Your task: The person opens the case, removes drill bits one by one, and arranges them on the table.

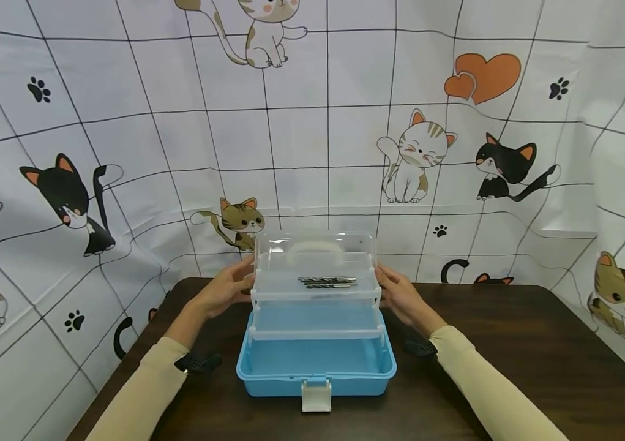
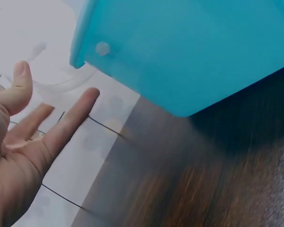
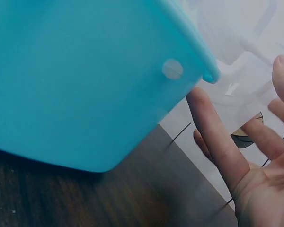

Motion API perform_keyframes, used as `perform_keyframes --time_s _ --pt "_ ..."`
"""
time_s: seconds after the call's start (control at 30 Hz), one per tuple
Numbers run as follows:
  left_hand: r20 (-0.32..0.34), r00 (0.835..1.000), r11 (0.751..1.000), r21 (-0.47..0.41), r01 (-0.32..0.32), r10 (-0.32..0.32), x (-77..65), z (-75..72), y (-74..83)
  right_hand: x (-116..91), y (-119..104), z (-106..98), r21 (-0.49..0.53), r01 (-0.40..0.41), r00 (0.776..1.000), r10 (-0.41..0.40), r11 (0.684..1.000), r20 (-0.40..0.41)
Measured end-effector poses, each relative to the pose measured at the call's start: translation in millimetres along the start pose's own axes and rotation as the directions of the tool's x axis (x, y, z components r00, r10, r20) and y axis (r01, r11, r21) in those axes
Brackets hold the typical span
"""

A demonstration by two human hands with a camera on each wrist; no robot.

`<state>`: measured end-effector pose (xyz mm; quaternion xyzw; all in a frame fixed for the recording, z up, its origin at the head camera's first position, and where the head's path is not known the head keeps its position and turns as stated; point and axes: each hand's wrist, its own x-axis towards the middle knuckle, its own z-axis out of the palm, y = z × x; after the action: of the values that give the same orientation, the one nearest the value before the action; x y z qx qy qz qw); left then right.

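A light blue toolbox [image 1: 318,384] stands on the table with its clear lid [image 1: 281,245] raised and its see-through trays [image 1: 314,331] fanned out in steps. Several dark, spiral drill bits [image 1: 327,283] lie in the upper tray. At the left rear of the box is my left hand [image 1: 228,286], fingers spread and thumb up beside the raised lid. My right hand [image 1: 400,295] mirrors it on the other side; its extended index finger [image 3: 213,127] reaches the rear corner of the box. Whether either hand touches the lid, I cannot tell.
A white latch [image 1: 316,397] hangs down at the front of the box. Beneath everything is a dark brown wooden table [image 1: 488,355]. Behind it hangs a white gridded sheet [image 1: 356,141] printed with cats, hearts and paw marks.
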<state>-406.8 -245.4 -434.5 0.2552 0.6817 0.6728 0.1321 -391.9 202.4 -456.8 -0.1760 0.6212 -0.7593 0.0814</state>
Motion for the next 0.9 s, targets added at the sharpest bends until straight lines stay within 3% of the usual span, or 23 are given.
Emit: perform_keyframes --time_s 0.33,0.67,0.9 --pt "0.012 0.997 0.997 -0.002 0.082 -0.082 3.6 10.7 -0.6 -12.4 -9.1 -4.2 -0.086 -0.099 0.993 0.093 0.991 -0.066" --pt "0.014 0.990 0.990 -0.029 0.138 -0.138 4.1 20.8 -2.4 -18.6 -3.9 -9.2 -0.105 0.023 0.996 -0.031 0.994 -0.081" --pt "0.091 0.986 0.989 -0.043 0.144 -0.139 2.1 24.2 -6.6 -22.1 2.6 -13.2 -0.240 0.071 0.990 -0.098 0.968 -0.103"
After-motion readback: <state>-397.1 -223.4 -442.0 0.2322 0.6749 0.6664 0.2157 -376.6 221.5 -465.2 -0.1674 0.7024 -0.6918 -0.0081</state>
